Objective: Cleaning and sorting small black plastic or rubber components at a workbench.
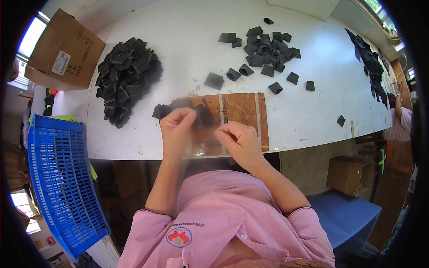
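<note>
Above a brown board (248, 105) with pale tape strips, both my hands are raised close together. My left hand (176, 129) is closed in a pinch, and a small black fabric-like piece (204, 117), somewhat blurred, is at its fingertips. More black pieces (161, 111) lie just beyond that hand, at the board's left edge. My right hand (241, 139) is also pinched, thumb against forefinger, to the right of the black piece. Whatever it grips, if anything, is too small to make out.
A tall heap of black pieces (127, 76) stands at left, beside a cardboard box (62, 51). Short black sleeves (268, 49) lie scattered beyond the board. A blue plastic basket (62, 178) is at lower left, a blue stool (344, 214) at lower right. Another person (400, 123) is at far right.
</note>
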`<control>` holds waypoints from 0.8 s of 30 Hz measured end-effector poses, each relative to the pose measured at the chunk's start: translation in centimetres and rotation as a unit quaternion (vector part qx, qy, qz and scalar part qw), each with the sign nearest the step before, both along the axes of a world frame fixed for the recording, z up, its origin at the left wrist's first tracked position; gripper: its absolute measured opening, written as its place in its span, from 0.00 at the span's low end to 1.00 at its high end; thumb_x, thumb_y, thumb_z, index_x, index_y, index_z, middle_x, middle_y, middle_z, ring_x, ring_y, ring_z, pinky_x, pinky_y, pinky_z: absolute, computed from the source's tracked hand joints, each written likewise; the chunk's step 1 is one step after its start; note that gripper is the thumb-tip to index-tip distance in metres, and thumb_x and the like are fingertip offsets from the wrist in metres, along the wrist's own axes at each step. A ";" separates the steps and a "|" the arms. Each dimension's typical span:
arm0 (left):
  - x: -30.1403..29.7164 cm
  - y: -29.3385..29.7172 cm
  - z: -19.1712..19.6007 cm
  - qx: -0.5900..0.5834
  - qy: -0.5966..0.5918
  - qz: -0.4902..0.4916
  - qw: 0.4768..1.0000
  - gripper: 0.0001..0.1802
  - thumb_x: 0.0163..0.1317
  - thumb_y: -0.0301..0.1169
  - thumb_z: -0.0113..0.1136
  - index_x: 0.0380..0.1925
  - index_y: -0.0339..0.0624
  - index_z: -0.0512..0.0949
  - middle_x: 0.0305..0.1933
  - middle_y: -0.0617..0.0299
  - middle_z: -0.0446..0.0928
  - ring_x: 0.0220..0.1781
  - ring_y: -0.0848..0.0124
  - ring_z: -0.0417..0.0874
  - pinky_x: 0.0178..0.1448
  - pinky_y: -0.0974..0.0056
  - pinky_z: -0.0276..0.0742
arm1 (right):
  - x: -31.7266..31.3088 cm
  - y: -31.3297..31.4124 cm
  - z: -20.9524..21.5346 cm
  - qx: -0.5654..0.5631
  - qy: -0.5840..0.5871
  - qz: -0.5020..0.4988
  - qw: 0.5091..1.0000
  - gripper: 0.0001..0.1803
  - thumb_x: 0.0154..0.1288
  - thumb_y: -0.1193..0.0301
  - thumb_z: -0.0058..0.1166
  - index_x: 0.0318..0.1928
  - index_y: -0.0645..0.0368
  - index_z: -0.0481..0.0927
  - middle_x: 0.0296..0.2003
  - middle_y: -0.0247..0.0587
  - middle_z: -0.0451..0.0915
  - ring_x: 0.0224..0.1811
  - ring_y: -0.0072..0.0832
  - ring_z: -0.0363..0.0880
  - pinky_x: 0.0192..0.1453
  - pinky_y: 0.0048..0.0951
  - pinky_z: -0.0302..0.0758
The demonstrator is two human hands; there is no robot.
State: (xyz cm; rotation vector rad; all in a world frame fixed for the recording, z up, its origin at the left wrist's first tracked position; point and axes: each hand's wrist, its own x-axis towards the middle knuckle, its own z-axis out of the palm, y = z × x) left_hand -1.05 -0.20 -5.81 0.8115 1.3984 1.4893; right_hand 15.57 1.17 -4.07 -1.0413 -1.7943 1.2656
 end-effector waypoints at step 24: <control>2.2 -2.1 2.6 -0.004 -0.156 -0.033 0.987 0.09 0.50 0.17 0.51 0.33 0.35 0.70 0.22 0.67 0.70 0.12 0.87 0.57 0.14 0.80 0.51 | -1.4 1.2 -1.3 -0.403 0.392 0.021 0.827 0.05 0.53 0.77 0.53 0.31 0.65 0.74 0.20 0.30 0.69 0.18 0.13 0.61 0.19 0.14 0.57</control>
